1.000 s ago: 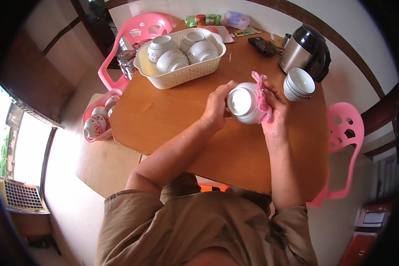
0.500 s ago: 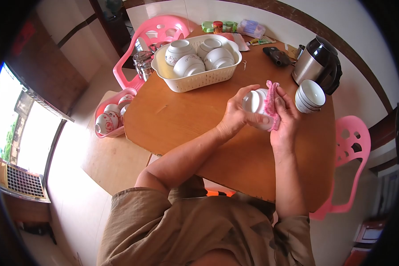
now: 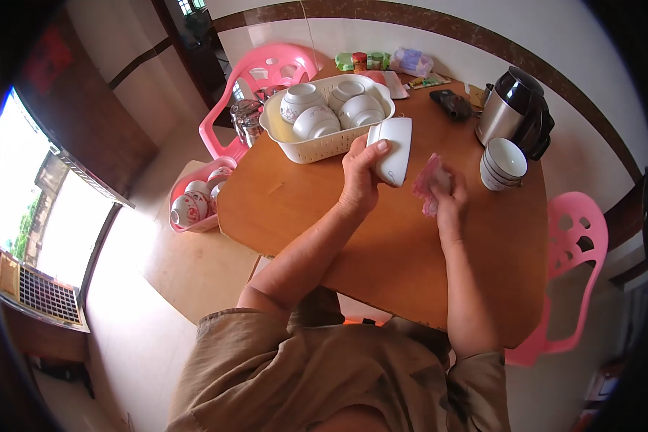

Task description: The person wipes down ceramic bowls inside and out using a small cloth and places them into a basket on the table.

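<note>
Tilted on its side, a white bowl (image 3: pixel 398 150) is gripped by my left hand (image 3: pixel 360 173), thumb on its outer wall. A pink cloth (image 3: pixel 430 183) is bunched in my right hand (image 3: pixel 450 201), a short way to the right of the bowl and apart from it. Beyond my left hand, a cream basket (image 3: pixel 317 150) holds several upturned bowls (image 3: pixel 317 122). A stack of white bowls (image 3: pixel 502 164) stands on the wooden table (image 3: pixel 302 205), to the right of my right hand.
A steel kettle (image 3: pixel 504 111) stands at the table's back right, near a dark object (image 3: pixel 451 105). Packets (image 3: pixel 412 62) and a red-lidded jar (image 3: pixel 359 62) lie by the wall. A pink basin (image 3: pixel 200 229) of bowls sits lower left. Pink chairs (image 3: pixel 580 216) flank the table.
The cloth has come away from the bowl with my right hand. My left hand has moved left with the bowl and turned it onto its side. The view has shifted a little.
</note>
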Demonstrator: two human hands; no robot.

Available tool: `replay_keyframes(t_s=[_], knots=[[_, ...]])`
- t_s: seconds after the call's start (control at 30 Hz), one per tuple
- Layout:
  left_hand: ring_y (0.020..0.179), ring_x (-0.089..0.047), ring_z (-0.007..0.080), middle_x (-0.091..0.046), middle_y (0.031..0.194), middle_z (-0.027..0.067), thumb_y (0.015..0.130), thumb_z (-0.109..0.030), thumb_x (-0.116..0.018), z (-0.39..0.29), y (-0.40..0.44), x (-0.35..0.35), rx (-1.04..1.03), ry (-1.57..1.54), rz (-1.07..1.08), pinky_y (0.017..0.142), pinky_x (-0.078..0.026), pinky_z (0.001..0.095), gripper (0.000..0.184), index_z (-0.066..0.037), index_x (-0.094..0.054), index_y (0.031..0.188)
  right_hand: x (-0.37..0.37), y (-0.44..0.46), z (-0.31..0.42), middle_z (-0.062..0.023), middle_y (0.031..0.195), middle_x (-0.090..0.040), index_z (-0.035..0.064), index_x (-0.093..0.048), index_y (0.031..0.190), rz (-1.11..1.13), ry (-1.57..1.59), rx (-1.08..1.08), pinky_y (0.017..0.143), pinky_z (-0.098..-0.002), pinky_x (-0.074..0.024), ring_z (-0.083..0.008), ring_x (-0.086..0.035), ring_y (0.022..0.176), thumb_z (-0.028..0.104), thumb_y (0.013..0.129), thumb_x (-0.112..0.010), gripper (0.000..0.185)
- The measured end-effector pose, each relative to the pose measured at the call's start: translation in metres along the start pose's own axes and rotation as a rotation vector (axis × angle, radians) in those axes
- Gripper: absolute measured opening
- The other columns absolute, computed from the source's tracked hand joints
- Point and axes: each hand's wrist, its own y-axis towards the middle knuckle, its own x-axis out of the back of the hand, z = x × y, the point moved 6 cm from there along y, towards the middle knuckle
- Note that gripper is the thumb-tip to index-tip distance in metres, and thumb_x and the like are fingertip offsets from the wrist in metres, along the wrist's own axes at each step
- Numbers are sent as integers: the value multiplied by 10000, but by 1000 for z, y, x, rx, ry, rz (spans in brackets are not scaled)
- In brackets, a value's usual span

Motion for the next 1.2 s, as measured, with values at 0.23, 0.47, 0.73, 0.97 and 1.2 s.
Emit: replay_keyframes(t_s=[0.23,0.47,0.73,0.97,1.2], knots=[[832,-666,227,-638,1027,139,729,-282,-758,-47,17,-10,-107,8,-41,524,-568,332,679,45,-517,1274,-6,-5,4,-162,1208,-639,24,-604,1208,100,-588,68,967,-388,-483,-311,-613,1122,143,823,-669,408],[653,-674,217,-690,835,133,652,-351,-827,-142,108,7,-124,671,-222,476,-516,357,558,35,-688,1031,-6,-6,8,-169,1271,-595,43,-525,1296,44,-581,47,986,-423,-471,-349,-578,1166,159,843,-634,480],[726,-674,274,-711,908,139,610,-484,-808,-140,198,51,70,1298,-328,506,-508,377,560,-100,-768,1016,-5,-3,6,-170,1249,-612,38,-551,1272,82,-642,27,969,-408,-484,-334,-597,1141,166,840,-642,459],[933,-680,277,-715,994,144,580,-540,-807,-110,241,74,119,1435,-277,743,-539,407,614,-86,-777,993,-4,-1,6,-153,1213,-640,45,-581,1236,52,-597,-15,950,-402,-498,-327,-620,1110,158,816,-679,446],[914,-693,242,-729,955,130,596,-556,-808,-107,241,69,165,1523,-256,795,-529,346,616,-53,-770,949,-4,0,4,-132,1210,-645,64,-590,1218,31,-610,1,947,-397,-500,-315,-618,1116,141,799,-700,440]])
